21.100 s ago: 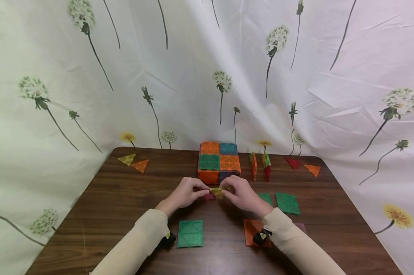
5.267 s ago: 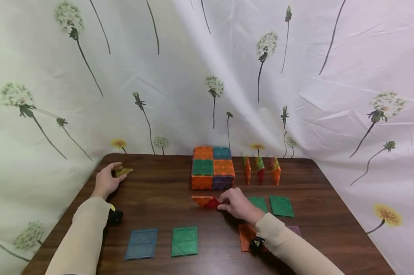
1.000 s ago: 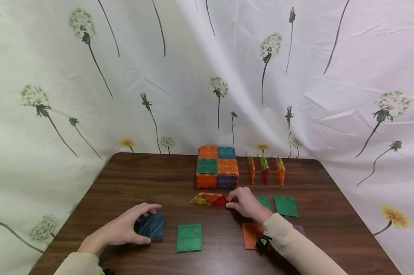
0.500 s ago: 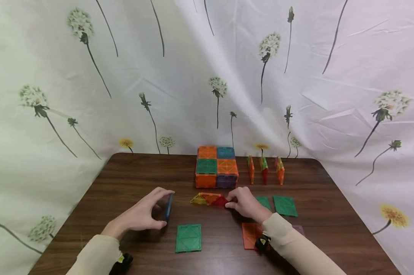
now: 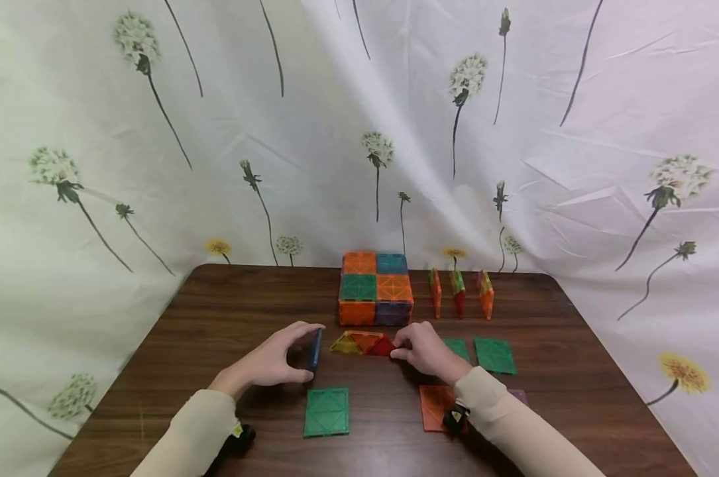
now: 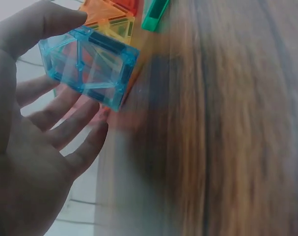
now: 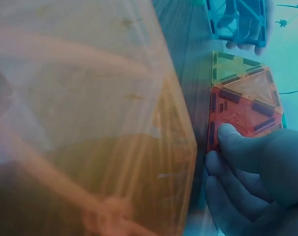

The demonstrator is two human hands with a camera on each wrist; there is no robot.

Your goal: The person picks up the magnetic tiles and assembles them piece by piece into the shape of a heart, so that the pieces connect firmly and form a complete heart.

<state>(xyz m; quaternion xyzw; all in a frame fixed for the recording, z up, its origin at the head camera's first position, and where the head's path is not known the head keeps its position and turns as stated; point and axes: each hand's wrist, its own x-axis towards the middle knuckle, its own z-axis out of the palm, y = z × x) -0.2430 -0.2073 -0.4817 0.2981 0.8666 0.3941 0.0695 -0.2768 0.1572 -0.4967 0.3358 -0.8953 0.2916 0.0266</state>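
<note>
My left hand [image 5: 266,363] holds a blue square magnetic tile [image 5: 316,349] on edge between thumb and fingers, raised just left of a short row of triangles. In the left wrist view, the thumb lies at the top edge of this blue tile [image 6: 90,64] and the fingers are along its other side. That row stands upright: a yellow triangle tile [image 5: 345,344], an orange triangle tile [image 5: 366,340] and a red triangle tile [image 5: 382,346], joined edge to edge. At its right end my right hand [image 5: 426,348] pinches the red triangle. A small gap separates the blue tile from the yellow triangle.
Behind the row stands a box of coloured square tiles [image 5: 375,288]. Right of it are three upright panels [image 5: 458,295]. Flat on the table [image 5: 240,298] lie a green tile [image 5: 327,412] in front, an orange tile [image 5: 433,405], another green tile [image 5: 495,356] and a partly hidden purple tile [image 5: 519,395].
My left hand has picked up the blue tile from the table, turned it on edge and carried it right towards the row. Earlier it brought the yellow triangle there. The right hand stays put.
</note>
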